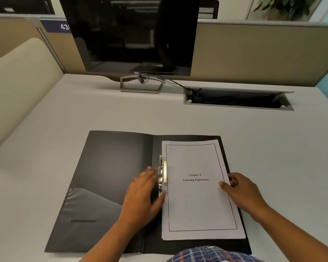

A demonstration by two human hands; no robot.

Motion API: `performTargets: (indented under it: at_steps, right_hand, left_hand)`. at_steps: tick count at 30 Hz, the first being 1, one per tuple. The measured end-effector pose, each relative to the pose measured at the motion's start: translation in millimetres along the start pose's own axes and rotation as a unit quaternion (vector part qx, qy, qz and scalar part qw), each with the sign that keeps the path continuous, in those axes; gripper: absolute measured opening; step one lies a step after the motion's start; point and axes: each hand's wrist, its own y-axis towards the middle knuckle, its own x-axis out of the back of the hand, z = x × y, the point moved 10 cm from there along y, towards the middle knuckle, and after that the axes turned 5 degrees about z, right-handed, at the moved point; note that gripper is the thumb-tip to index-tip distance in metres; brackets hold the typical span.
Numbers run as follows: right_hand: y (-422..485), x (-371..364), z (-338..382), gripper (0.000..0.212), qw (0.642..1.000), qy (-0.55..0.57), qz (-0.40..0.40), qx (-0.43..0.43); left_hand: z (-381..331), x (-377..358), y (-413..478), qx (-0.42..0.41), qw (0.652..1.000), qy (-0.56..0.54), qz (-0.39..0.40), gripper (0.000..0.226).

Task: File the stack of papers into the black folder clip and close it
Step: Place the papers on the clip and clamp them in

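Folder (110, 178) lies open and flat near the front edge of the worktop (273, 148), its pocketed cover to the left; papers (197, 205) sit on its right half, left margin just beside the clip (163, 173) at the spine. My left hand (142, 197) rests flat across the spine, its fingers (150, 173) spread and blurred, tips touching the metal clip; whether the clip's bar is raised or already down on the margin I cannot tell. My right hand (242, 191) steadies the papers at their right edge, thumb on the top sheet, the other fingers curled down against the stack's side, a loose pinch.

I judge the stack light but floppy; loose sheets slide on one another, so I would square it from both long edges rather than lift a corner. The clip looks stiff and sprung; press on its lever, keeping fingertips off the bar. The cover seems thin and bendy; take it at the far left edge to swing it shut.
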Motion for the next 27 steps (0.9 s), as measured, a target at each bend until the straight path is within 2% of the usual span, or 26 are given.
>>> performTargets:
  at_steps: [3,5,9,15,19,23,27]
  right_hand:
    - [-9,-1,-3,0.051,1.0,0.013,-0.003,0.004]
    - [-15,-1,-1,0.048,1.0,0.012,-0.015,0.013]
    - [-19,0,2,0.04,0.999,0.018,-0.028,0.025]
    - [-22,-1,7,0.032,0.998,0.015,-0.032,0.049]
    - [-20,-2,8,0.04,0.997,0.004,-0.022,0.072]
    - [-10,-3,-8,0.053,0.999,0.0,-0.005,0.045]
    - [5,15,-9,0.047,0.998,0.021,-0.048,0.039]
  left_hand:
    - [-40,-28,-36,-0.116,0.978,0.036,0.168,0.085]
    - [-48,-45,-53,-0.148,0.962,0.075,0.215,0.092]
    - [-39,-48,-58,-0.11,0.972,0.08,0.194,0.087]
    - [-38,-43,-61,-0.112,0.975,0.122,0.149,0.072]
    - [-41,-40,-65,-0.103,0.981,0.102,0.129,0.067]
    - [-48,-43,-68,-0.112,0.98,0.099,0.131,0.07]
    - [-72,-52,-56,-0.161,0.972,0.099,0.142,0.067]
